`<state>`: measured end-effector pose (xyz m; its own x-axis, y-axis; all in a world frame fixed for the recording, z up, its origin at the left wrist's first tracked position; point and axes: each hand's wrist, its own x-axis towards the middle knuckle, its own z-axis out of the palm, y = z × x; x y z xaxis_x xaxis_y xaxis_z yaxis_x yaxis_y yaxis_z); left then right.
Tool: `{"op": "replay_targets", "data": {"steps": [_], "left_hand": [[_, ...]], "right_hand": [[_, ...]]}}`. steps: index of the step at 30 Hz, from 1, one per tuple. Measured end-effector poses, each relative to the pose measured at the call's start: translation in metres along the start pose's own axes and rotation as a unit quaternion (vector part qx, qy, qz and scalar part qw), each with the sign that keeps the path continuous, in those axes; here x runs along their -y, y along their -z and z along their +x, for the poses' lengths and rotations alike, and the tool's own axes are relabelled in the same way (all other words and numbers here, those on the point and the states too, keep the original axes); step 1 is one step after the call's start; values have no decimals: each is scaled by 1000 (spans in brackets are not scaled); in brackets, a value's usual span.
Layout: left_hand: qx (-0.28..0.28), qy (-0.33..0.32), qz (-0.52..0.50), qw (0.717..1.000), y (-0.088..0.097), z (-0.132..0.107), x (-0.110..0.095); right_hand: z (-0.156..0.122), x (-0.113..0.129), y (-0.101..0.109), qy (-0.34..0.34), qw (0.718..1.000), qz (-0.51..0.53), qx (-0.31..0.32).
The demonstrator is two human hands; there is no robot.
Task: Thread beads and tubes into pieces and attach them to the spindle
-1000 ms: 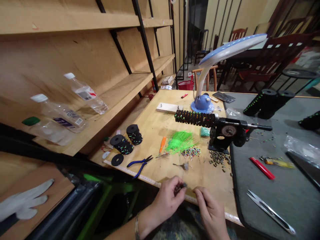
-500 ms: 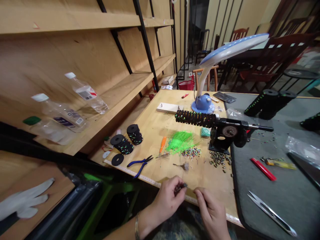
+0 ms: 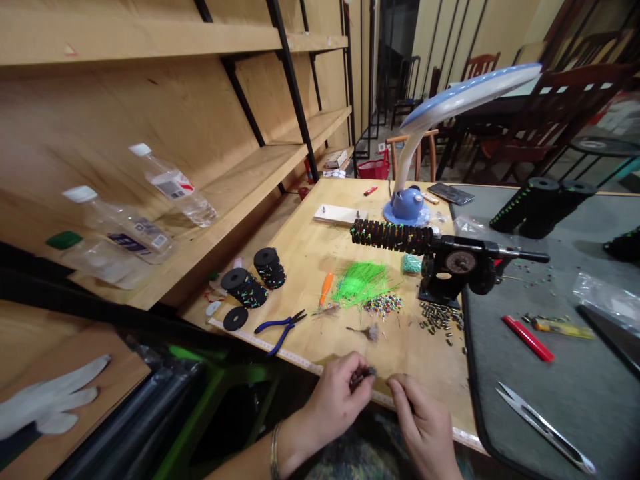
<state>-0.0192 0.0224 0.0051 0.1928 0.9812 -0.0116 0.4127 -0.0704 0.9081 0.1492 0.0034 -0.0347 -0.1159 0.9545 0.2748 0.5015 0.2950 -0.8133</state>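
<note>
My left hand (image 3: 336, 395) is closed at the table's front edge, around a small dark bundle (image 3: 371, 371) whose tip pokes out past the fingers. Just to its right, my right hand (image 3: 423, 420) pinches thumb against forefinger; anything between them is too small to make out. The hands are a short way apart. Beyond them lie a grey brush-like tuft (image 3: 372, 331), a pile of coloured beads (image 3: 384, 305), bright green strands (image 3: 361, 283) and many small metal cylinders (image 3: 441, 316). Blue-handled pliers (image 3: 281, 329) rest to the left, near an orange-handled tool (image 3: 326, 288).
A black clamp device (image 3: 453, 267) holds a row of wound black discs (image 3: 390, 237). Behind it stands a blue desk lamp (image 3: 406, 205). Black spools (image 3: 243, 288) stand at left. On the grey mat (image 3: 510, 413) are silver tweezers (image 3: 545, 427) and a red stick (image 3: 527, 339).
The view has shifted very slightly. Both hands keep nearly the same place and grip, and the things on the table have not moved.
</note>
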Motion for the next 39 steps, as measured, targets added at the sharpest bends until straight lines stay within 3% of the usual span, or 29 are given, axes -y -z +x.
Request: {"op": "replay_targets", "data": {"steps": [5, 9, 16, 21, 32, 39], "left_hand": [[9, 1, 3, 1000, 0, 0, -1], [20, 4, -2, 1000, 0, -1, 0], [30, 1, 11, 999, 1, 0, -5], [40, -6, 14, 999, 1, 1, -4], [44, 30, -63, 997, 1, 5, 0], [56, 33, -43, 997, 0, 4, 3]], "right_hand": [[-1, -1, 1, 6, 1000, -5, 15], [0, -3, -1, -28, 999, 10, 29], [3, -3, -6, -141, 978, 147, 53], [6, 2, -5, -174, 960, 212, 48], [6, -5, 2, -161, 972, 166, 49], [6, -3, 7, -128, 985, 105, 56]]}}
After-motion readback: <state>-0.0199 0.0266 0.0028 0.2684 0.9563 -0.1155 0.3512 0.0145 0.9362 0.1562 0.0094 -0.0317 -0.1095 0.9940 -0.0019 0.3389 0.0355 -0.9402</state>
